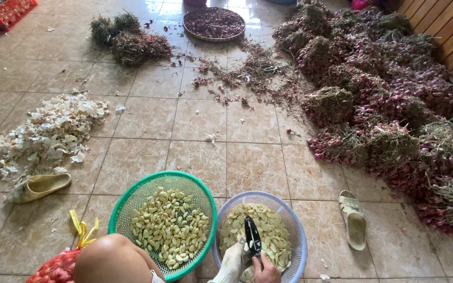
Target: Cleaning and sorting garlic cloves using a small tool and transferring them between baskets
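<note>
Head view, looking down at a tiled floor (200,131). Packaging: a red mesh sack (53,268) with a yellow tie (82,230) lies at the lower left edge; a red crate (3,13) sits at the top left corner. No labels legible. A black-handled knife (252,236) points upward over the pale blue basket (294,220) of sliced garlic. The right hand (266,271) is closed around its lower handle; the left hand (233,262), in a white glove, is just beside it, grip cannot be told. A green basket (124,207) of peeled cloves touches the blue one. Garlic skins (48,133) lie left, shallot bunches (389,105) right, and a round tray (214,23) is at the top.
</note>
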